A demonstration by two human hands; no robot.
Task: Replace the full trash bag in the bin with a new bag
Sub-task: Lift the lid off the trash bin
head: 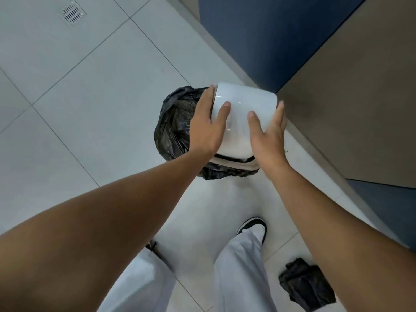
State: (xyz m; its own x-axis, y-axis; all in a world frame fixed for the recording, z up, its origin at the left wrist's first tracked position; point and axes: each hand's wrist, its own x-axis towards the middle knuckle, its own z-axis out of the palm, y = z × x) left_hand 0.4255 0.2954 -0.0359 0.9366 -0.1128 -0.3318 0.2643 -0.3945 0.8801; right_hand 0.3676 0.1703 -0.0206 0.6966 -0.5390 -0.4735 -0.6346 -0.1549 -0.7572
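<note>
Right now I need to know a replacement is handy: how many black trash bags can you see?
2. One black bag lines the bin, spilling out under the white lid both hands hold. One folded black bag lies on the floor by the right forearm. Others may be hidden.

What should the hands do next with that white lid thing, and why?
Probably lift the white lid off and set it aside. The left hand and right hand already rest on its two sides, and it covers the bin's black bag, which has to come out before the folded black bag on the floor goes in.
</note>
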